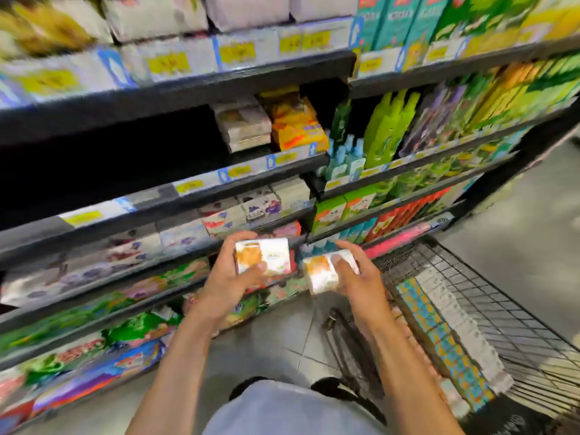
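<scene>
My left hand (232, 274) grips a white and orange tissue pack (270, 254), thumb across its front, held up before the lower shelves. Just to its right, my right hand (357, 271) holds a second white and orange tissue pack (320, 274), tilted, with fingers curled over its top. The two packs are close together, nearly touching. The whole view is blurred by motion.
Dark store shelving (188, 89) full of packaged goods rises ahead and to the left. A black wire shopping cart (489, 309) stands at the right, holding a long patterned pack (445, 337). Grey tiled floor (276, 334) lies below my arms.
</scene>
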`<state>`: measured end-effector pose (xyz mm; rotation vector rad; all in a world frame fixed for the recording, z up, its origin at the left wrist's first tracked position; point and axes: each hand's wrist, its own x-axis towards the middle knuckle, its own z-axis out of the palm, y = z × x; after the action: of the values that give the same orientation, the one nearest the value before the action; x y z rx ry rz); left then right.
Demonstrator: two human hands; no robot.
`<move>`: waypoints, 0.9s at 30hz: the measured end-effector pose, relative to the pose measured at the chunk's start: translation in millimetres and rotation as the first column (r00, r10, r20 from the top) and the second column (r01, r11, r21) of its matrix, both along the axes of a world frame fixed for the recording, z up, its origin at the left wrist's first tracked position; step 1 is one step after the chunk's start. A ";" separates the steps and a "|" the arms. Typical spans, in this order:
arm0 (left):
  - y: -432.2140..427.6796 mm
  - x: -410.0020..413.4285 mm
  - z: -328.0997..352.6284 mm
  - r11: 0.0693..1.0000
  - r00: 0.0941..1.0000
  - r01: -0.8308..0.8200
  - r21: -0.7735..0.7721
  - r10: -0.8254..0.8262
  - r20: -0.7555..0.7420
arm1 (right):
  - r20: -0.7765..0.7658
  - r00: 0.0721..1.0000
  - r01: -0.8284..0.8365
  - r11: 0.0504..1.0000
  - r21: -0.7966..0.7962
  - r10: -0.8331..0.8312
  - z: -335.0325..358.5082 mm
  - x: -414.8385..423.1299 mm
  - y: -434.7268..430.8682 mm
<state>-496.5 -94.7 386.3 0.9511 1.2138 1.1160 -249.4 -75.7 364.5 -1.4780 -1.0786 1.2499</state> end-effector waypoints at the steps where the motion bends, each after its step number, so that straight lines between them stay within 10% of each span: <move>1: -2.8 -10.7 1.5 1.000 1.000 -0.006 0.007 0.006 -0.009 | -0.046 0.999 0.000 1.000 0.000 0.000 3.4 -8.2 1.0; 9: -11.0 -59.4 28.8 0.989 0.983 -0.140 0.043 0.144 -0.116 | -0.351 0.892 -0.289 0.957 0.036 0.283 50.0 -35.9 30.3; 17: 2.1 -75.1 67.3 0.951 0.935 -0.262 0.165 0.293 -0.201 | 0.119 0.945 -0.327 0.901 0.285 0.306 107.6 -52.8 96.6; 27: 46.2 -46.9 83.4 0.859 0.852 -0.450 0.244 0.495 -0.170 | 0.679 0.671 -0.658 0.661 0.361 0.297 130.2 -67.4 186.2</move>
<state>-543.4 -48.4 469.7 0.9708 1.6066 1.5755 -316.9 110.5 494.7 -1.0814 -2.1966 0.6628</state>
